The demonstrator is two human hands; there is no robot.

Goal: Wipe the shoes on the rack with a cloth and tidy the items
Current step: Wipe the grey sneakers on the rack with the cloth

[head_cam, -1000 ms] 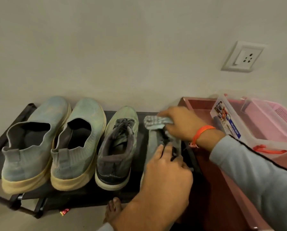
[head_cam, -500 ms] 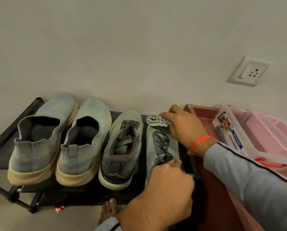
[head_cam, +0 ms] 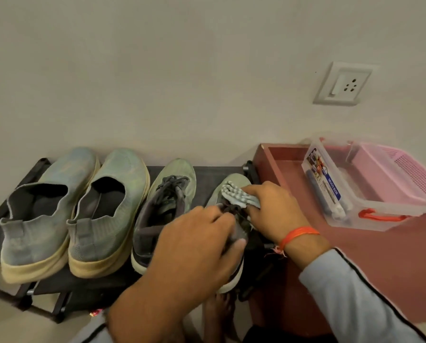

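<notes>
Several shoes stand in a row on the black rack [head_cam: 208, 173]: two grey-green slip-ons [head_cam: 46, 209] [head_cam: 109, 211] at the left, then a laced sneaker [head_cam: 165, 206], then the rightmost sneaker [head_cam: 234, 184]. My left hand [head_cam: 192, 246] grips the rightmost sneaker around its heel and opening. My right hand [head_cam: 273, 209], with an orange wrist thread, presses a checked grey cloth [head_cam: 236, 195] onto that sneaker's tongue and toe area. Most of this shoe is hidden under my hands.
A reddish-brown box or low table [head_cam: 380, 256] adjoins the rack's right end. On it sit a clear plastic storage box [head_cam: 335, 194] with an orange latch and a pink basket [head_cam: 409, 174]. A wall socket [head_cam: 343, 82] is above. My bare foot [head_cam: 219, 310] is below the rack.
My right hand drew the cloth back from the toe toward the laces. My left hand slid forward over the shoe's opening. The camera tilted, so everything sits lower in view.
</notes>
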